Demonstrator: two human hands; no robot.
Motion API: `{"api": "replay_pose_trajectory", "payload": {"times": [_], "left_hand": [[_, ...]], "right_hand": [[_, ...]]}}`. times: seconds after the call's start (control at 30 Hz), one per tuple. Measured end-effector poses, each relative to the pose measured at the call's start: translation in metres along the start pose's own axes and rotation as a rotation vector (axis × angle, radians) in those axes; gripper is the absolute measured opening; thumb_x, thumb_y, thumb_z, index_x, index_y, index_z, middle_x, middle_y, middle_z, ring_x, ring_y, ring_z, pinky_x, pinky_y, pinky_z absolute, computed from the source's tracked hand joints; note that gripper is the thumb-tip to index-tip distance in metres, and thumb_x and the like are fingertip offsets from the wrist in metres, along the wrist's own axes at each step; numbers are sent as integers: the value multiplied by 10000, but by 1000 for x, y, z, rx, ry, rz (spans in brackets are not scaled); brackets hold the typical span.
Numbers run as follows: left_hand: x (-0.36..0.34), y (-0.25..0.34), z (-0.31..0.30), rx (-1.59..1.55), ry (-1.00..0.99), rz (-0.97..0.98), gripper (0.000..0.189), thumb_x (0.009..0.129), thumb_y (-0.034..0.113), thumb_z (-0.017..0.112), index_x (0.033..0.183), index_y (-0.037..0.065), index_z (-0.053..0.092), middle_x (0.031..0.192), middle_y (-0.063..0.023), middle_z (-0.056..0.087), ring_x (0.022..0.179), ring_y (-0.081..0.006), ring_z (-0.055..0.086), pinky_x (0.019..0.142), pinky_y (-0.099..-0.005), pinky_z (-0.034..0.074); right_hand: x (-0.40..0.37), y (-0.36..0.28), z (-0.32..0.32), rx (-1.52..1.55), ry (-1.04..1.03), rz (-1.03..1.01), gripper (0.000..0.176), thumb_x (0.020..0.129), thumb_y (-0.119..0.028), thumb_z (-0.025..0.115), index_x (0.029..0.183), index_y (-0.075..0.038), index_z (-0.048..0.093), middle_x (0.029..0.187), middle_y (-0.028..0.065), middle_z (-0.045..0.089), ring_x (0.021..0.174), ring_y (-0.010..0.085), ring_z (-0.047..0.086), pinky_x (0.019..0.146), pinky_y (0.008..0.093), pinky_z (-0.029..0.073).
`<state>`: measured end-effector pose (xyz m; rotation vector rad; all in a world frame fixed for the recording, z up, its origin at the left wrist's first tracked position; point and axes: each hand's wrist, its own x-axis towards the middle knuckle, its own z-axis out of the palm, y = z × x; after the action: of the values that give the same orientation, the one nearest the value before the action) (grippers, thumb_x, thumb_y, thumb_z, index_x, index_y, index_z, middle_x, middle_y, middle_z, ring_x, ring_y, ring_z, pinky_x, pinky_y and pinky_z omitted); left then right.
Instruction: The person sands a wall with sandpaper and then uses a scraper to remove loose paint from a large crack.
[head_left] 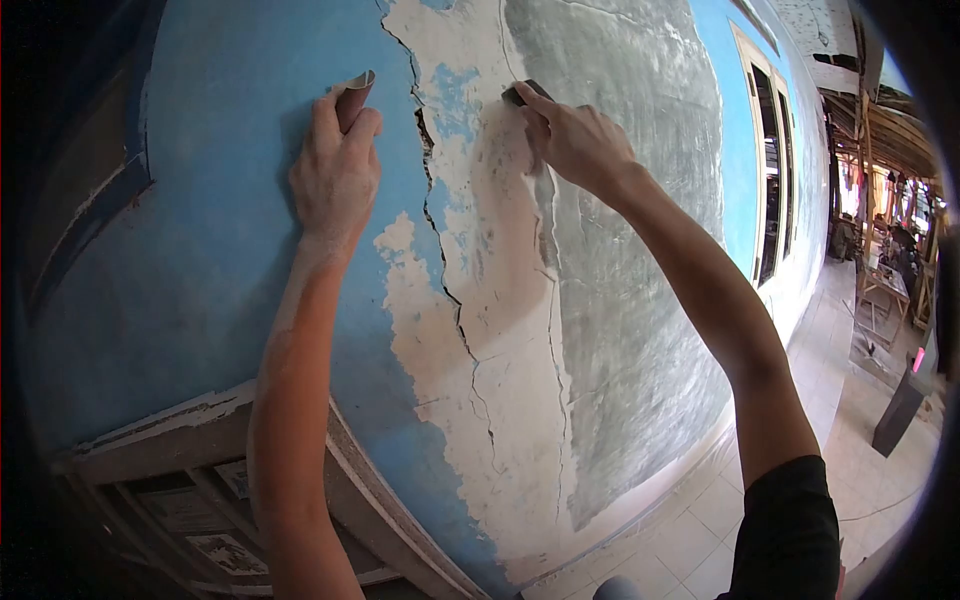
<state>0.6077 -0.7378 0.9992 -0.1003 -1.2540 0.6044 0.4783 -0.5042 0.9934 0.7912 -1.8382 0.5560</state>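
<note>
My left hand [335, 175] is closed around a curled brown piece of sandpaper [354, 102] and rests close against the blue paint of the wall [230, 190]. Higher on the bare strip, my right hand [585, 145] grips a small dark flat piece [527, 93], pressed to the plaster near the edge of the grey patch [640, 200]. Its exact kind is mostly hidden by the fingers. Between the hands a jagged crack [428, 160] runs down the wall through exposed whitish plaster [500, 400] with flaking blue edges.
A wooden frame with panels [200, 500] leans at lower left, below my left arm. Tiled floor [690, 530] meets the wall's foot. Far right, there is a white-framed window [768, 160], a wooden stand [885, 290] and a dark post-like object [897, 415].
</note>
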Motion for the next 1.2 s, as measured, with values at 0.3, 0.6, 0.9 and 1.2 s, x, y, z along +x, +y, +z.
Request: {"api": "replay_pose_trajectory", "payload": {"times": [0.3,0.6,0.9,1.2], "left_hand": [[0,-1,-1,-50,15,17,101,851,27,660,873,123,635,1157,-80,568,929,-268,686,679,-362,642],[0,-1,-2,-35,19,19,109,858,25,650,888,129,636,1154,-81,574,908,-273,685,669,-372,636],[2,-5,-3,-43,36,33,110,873,39,635,897,146,636,1144,-93,565,885,-279,686,643,-388,620],[1,-5,-4,-25,-15,33,103,882,59,628,913,157,636,1131,-114,562,899,-310,676,656,-412,611]], "right_hand": [[0,-5,-1,5,10,-26,431,1054,-355,380,1455,-213,448,625,101,662,505,265,632,518,439,509],[1,0,3,-3,64,-95,429,1056,-364,376,1442,-200,469,609,91,646,437,215,566,447,401,467],[-44,-11,10,-41,-30,-61,440,1053,-394,381,1466,-255,442,589,86,618,404,190,512,409,383,406],[-68,-5,21,12,-20,-93,415,1047,-354,430,1446,-250,469,582,72,619,424,198,531,449,397,441]]}}
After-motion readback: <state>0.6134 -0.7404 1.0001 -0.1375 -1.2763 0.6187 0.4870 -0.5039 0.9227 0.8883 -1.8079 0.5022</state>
